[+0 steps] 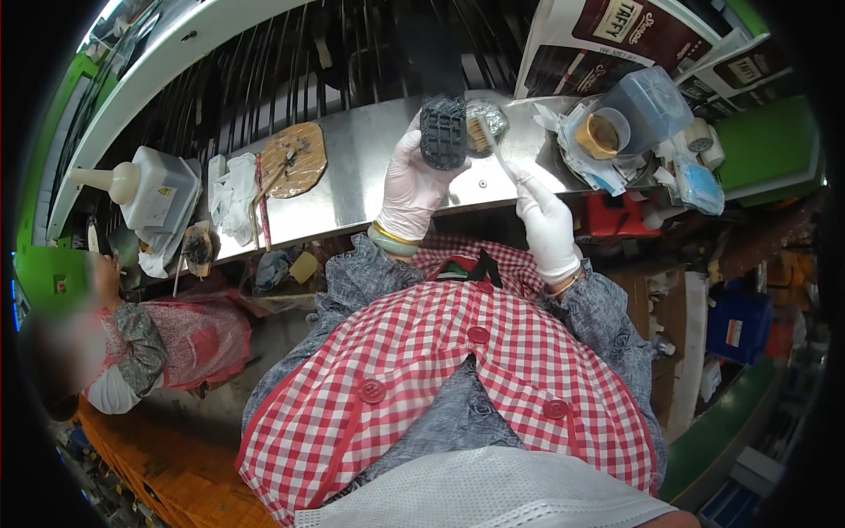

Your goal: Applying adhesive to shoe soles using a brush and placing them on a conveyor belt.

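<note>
My left hand (412, 187), in a white glove, is closed around the heel end of a black shoe sole (443, 132) with a blocky tread, held upright over the metal ledge. The sole's far end fades into the dark rack behind it. My right hand (547, 227), also gloved in white, grips a slim pale-handled brush (499, 154). Its bristles point at a foil-covered bowl (489, 121) just right of the sole. I cannot tell whether the bristles touch the bowl.
Left on the ledge (343, 189) are a white squeeze bottle (154, 189), crumpled gloves (233, 198) and a brown-taped pad (295, 160). To the right stand a clear plastic container (653, 110) and a cup (600, 134) of brown stuff. A co-worker (176, 339) is at far left.
</note>
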The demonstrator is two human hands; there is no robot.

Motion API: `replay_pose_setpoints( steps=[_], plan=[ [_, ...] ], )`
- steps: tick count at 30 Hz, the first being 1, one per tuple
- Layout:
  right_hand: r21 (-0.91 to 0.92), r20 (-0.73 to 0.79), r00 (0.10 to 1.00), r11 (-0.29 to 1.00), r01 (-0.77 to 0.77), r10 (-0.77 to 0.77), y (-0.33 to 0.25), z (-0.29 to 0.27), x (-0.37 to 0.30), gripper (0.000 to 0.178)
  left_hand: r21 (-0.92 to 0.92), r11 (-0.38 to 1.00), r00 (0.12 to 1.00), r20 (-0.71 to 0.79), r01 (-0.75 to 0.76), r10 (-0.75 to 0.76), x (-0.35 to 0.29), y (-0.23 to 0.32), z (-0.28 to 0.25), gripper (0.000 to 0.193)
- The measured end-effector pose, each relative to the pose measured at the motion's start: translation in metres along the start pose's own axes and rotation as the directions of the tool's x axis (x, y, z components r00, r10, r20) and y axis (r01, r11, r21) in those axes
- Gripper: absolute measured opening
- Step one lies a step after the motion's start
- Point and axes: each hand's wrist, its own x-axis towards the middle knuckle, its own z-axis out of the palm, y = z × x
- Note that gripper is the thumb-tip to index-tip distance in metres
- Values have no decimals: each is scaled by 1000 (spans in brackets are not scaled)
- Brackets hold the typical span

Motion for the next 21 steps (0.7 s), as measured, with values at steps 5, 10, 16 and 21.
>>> replay_pose_setpoints(
  steps=[5, 10, 16, 21],
  plan=[
    [-179, 62, 993, 978, 107, -98, -20, 7, 1, 29, 25, 1000, 999, 49, 13, -14, -3, -4, -4, 51],
    [-221, 19, 976, 951, 216, -218, -27, 8, 14, 29, -8, 1000, 1000, 18, 20, -20, -5, -2, 7, 48],
    [-20, -61, 992, 994, 110, -111, -27, 18, 12, 31, 47, 996, 997, -29, -72, 73, 1, 1, 1, 31],
    [167, 24, 1000, 986, 9, -14, -22, 41, -10, 32, 137, 972, 971, -115, -193, 209, 1, -1, 16, 35]
  ],
)
